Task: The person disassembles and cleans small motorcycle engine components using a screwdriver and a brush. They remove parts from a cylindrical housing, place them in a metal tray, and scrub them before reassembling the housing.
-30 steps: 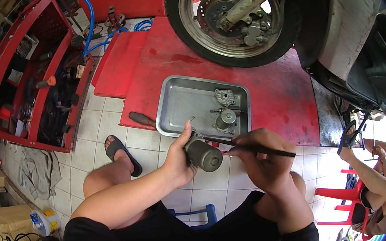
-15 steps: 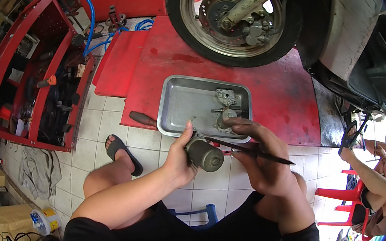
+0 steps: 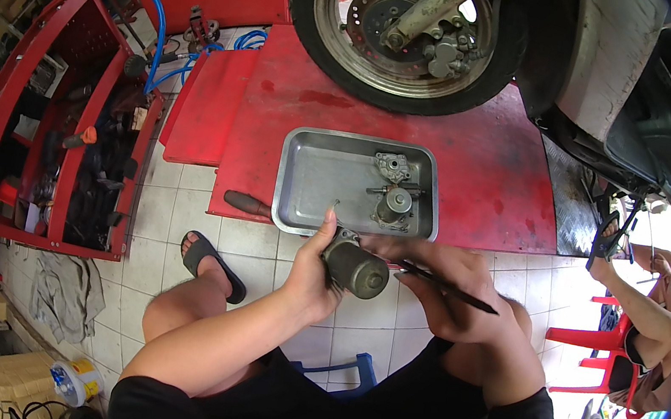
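Observation:
My left hand [image 3: 315, 271] is closed round a small cylindrical motor [image 3: 357, 269] with a dark, dull metal casing, its round end tilted toward me. The left thumb lies along its far side, pointing up at the tray. Close to the motor's right side is my right hand [image 3: 450, 281], its fingers bent and partly blurred, with a slim dark tool [image 3: 461, 294] held in it. The tool's front end is hidden by the fingers, so its kind is unclear. Beyond both hands, a metal tray [image 3: 282, 176] holds a round motor-like part [image 3: 394, 205] and a grey cast-metal part [image 3: 393, 166].
A dark-handled tool [image 3: 247, 204] lies left of the tray on the red platform [image 3: 494, 180]. A motorcycle's front wheel [image 3: 402, 39] stands behind it. To the left is a red tool cart [image 3: 64, 128] with a blue hose [image 3: 154, 4]. Another person sits at right near red chairs [image 3: 592, 340].
My right hand has come down from over the tray's edge to the motor, uncovering the round part in the tray. The slim tool has tilted downward. The left hand keeps its hold.

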A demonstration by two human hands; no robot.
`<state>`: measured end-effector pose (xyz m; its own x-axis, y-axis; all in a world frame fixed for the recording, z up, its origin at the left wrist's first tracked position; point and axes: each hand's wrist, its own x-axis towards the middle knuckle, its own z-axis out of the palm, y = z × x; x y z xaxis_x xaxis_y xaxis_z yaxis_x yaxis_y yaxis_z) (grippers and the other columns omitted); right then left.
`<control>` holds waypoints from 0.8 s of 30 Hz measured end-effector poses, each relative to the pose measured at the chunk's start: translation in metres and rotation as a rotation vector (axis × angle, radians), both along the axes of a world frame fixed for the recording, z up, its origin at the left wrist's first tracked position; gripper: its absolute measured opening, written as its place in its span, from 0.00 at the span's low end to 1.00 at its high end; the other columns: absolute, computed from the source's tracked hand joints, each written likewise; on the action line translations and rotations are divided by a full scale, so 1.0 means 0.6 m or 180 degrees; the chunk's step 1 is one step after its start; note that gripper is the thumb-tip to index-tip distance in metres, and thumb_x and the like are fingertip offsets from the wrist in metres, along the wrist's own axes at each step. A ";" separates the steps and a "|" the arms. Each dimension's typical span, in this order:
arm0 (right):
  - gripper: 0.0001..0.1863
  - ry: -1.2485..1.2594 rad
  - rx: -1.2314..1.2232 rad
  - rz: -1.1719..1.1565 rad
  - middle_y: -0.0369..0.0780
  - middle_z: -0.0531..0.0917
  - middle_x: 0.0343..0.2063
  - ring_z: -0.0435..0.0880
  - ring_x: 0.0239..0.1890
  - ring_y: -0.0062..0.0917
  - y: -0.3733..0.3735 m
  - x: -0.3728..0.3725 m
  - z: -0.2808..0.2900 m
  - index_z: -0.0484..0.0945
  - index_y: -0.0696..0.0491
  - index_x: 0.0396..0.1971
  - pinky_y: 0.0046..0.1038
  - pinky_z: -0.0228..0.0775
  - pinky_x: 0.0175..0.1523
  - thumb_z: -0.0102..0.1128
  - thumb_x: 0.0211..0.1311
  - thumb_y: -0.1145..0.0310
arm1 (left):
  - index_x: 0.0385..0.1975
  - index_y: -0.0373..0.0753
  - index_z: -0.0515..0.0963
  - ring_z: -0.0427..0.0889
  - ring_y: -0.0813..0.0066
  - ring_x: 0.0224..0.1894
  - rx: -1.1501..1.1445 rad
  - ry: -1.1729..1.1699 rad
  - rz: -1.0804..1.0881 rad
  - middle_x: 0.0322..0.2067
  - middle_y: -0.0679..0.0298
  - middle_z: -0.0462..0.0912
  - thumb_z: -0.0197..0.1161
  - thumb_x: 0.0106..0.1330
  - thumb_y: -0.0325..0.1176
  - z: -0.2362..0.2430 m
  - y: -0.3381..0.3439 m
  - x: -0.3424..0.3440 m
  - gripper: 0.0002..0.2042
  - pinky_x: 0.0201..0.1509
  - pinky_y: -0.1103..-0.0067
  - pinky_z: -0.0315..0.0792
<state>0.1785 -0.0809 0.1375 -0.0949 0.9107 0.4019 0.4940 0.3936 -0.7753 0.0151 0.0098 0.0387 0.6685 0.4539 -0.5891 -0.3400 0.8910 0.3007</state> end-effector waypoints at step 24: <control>0.15 -0.0293 0.0576 -0.0324 0.46 0.89 0.36 0.90 0.46 0.36 -0.009 -0.020 -0.015 0.84 0.60 0.35 0.30 0.86 0.47 0.64 0.46 0.91 | 0.42 0.37 0.75 0.82 0.61 0.46 0.0283 -0.0449 -0.0093 0.39 0.57 0.81 0.46 0.72 0.67 -0.024 0.016 -0.016 0.32 0.53 0.65 0.77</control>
<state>0.1665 -0.0864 0.1286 -0.0501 0.8313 0.5535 0.6036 0.4667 -0.6464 0.0054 0.0193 0.0245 0.7556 0.4791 -0.4467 -0.3587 0.8732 0.3299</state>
